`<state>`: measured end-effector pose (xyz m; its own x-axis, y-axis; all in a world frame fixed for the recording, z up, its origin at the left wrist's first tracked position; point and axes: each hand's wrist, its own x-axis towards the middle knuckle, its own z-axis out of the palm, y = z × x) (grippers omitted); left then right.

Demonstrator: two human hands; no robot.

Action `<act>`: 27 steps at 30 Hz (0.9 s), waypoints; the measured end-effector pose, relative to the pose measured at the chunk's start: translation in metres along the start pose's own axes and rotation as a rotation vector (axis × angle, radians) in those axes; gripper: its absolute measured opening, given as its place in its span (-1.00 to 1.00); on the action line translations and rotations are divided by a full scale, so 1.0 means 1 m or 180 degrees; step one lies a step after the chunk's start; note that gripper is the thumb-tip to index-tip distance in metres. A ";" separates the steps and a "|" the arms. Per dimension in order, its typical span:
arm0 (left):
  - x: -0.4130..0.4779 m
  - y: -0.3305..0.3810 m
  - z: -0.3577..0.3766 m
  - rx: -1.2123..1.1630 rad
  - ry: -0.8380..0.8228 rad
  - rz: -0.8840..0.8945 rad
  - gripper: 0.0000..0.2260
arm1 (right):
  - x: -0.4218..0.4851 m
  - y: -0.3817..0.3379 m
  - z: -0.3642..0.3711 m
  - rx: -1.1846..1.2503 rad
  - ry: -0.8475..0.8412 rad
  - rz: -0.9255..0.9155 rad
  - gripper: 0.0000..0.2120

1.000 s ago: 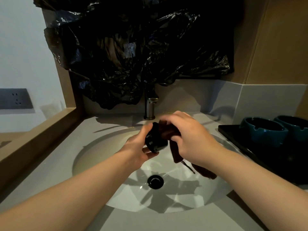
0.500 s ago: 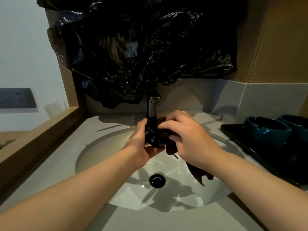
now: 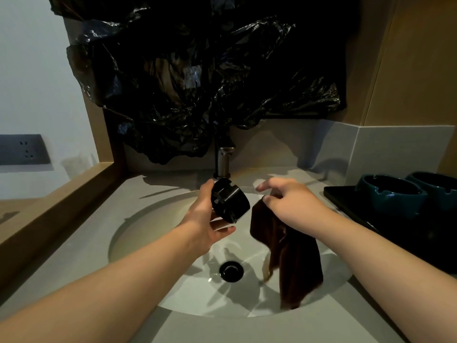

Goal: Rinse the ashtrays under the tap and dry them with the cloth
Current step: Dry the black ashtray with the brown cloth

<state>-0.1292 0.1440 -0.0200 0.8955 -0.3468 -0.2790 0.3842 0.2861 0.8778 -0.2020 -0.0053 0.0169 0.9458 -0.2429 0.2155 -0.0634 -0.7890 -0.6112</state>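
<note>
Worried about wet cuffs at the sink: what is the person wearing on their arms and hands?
Nothing is worn. The left hand and right hand show no gloves, rings or wristbands. The left forearm and right forearm are bare to the picture's edge, with no sleeves showing.

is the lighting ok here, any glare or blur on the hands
Head view: dim overall, so the black ashtray in the left hand shows little detail; hard arm shadows cross the sink basin; small glints on the black plastic bag; the right hand, gripping the brown cloth, looks slightly blurred.
</note>
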 end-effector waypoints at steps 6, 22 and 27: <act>-0.003 -0.004 0.003 0.0128 -0.0486 -0.0152 -0.56 | -0.004 0.000 -0.002 0.0263 -0.0495 -0.0179 -0.83; 0.000 -0.003 -0.003 0.2251 -0.0605 0.1642 -0.23 | 0.003 0.025 -0.028 0.3096 -0.1364 0.1357 -0.77; 0.001 -0.006 -0.003 0.2738 -0.0776 0.2014 -0.14 | 0.007 0.030 -0.025 0.3220 -0.1394 0.1656 -0.79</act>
<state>-0.1303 0.1443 -0.0265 0.7707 -0.5514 0.3194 -0.4996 -0.2117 0.8400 -0.2049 -0.0446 0.0188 0.9212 -0.0338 -0.3875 -0.3748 0.1891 -0.9076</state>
